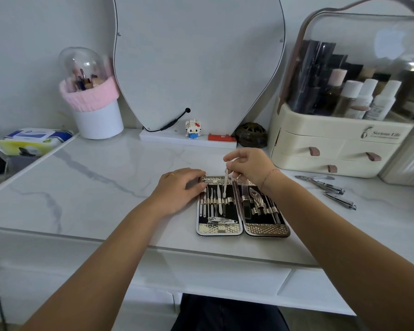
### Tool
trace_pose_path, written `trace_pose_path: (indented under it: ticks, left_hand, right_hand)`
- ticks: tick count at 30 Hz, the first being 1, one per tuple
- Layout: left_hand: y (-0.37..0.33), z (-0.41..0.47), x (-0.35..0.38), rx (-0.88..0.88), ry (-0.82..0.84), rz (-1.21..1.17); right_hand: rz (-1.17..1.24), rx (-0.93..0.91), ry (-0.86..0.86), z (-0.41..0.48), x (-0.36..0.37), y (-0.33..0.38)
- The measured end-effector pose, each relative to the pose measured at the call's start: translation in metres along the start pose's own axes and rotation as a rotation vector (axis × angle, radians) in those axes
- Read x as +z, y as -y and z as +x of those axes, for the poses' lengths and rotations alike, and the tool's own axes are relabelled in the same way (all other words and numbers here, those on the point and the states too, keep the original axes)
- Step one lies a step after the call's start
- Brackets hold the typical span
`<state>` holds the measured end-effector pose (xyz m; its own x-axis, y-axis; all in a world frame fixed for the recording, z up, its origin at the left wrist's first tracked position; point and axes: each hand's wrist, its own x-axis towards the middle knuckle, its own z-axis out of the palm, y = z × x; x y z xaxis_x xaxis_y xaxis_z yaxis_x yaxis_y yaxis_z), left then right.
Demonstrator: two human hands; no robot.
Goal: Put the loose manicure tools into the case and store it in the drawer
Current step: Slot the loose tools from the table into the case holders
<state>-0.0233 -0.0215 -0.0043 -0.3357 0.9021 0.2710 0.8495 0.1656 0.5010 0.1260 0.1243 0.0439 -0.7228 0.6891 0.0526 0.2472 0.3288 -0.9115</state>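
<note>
Marble-patterned white tabletop (93, 187) carries an open gold-trimmed, black-lined manicure case (265, 229) near its front edge. Left hand (177, 187) rests with relaxed fingers on the case's far left corner; right hand (249, 166) hovers over its far edge, fingertips pinched. Two loose steel clippers (325, 183) lie toward the tabletop's right edge, apart from the case. Thin silver tool (225, 185) hangs from that pinch, tip down over the left half.

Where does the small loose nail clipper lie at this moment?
In the head view the small nail clipper lies on the tabletop at the right, just nearer than the larger nippers, in front of the cream organizer.
</note>
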Motion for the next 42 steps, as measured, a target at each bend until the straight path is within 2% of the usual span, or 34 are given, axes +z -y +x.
trace_pose_path:
  ticks: [7,24,32,42]
  left_hand:
    - [0.002,0.001,0.001,-0.002,0.008,0.011]
    - [-0.001,0.002,0.000,0.002,0.021,0.019]
    - [0.000,0.002,0.000,0.004,0.017,0.027]
    - [0.000,0.001,0.000,0.008,0.018,0.033]
  right_hand:
    - [-0.042,-0.009,-0.065,0.003,-0.003,0.000]
    - [-0.169,0.082,0.058,0.008,-0.005,0.001]
    - [-0.400,-0.050,0.091,0.011,0.004,0.003]
    - [-0.273,-0.005,0.025,0.014,0.001,-0.002]
